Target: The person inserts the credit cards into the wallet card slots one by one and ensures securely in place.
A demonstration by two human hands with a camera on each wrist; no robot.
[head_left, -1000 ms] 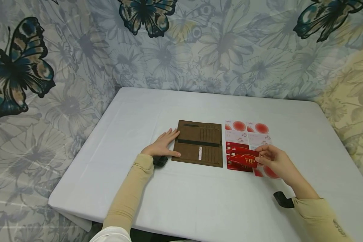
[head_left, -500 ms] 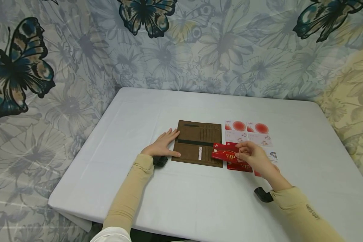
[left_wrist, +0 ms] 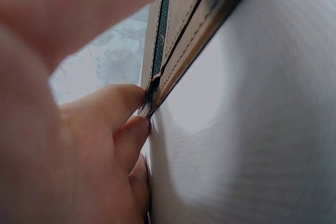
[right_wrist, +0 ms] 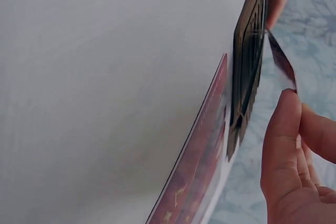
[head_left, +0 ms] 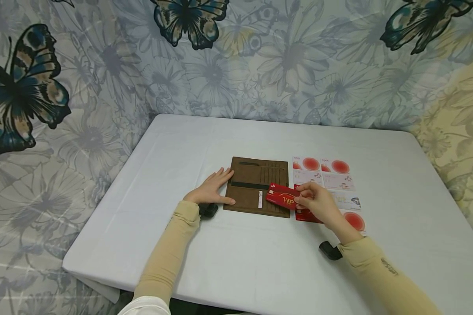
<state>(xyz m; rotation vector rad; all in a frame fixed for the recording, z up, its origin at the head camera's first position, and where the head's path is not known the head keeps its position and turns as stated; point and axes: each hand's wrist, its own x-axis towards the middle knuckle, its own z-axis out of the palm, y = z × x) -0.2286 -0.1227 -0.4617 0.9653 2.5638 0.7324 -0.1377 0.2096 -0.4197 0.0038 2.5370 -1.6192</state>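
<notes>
A brown wallet (head_left: 244,199) lies spread flat on the white table, with card slots, a dark band across its middle and a small white tag. Along its left edge rests my left hand (head_left: 210,188), fingers spread; the left wrist view shows the fingertips (left_wrist: 137,95) touching the wallet's edge. Between thumb and fingers, my right hand (head_left: 319,203) pinches a red VIP card (head_left: 281,196) by its right end. The card is tilted over the wallet's lower right slots. In the right wrist view the card (right_wrist: 283,64) appears edge-on, apart from the wallet (right_wrist: 247,61).
Right of the wallet lie more cards: red ones (head_left: 305,215) partly under my right hand, white ones with red circles (head_left: 311,164), pinkish ones (head_left: 339,181) and a silvery one (head_left: 348,201). The white table (head_left: 228,262) meets a flowered, butterfly-patterned wall covering (head_left: 213,78).
My right hand has carried the red VIP card leftward from above the other cards to over the wallet, and the card now slants more. The left hand keeps its place.
</notes>
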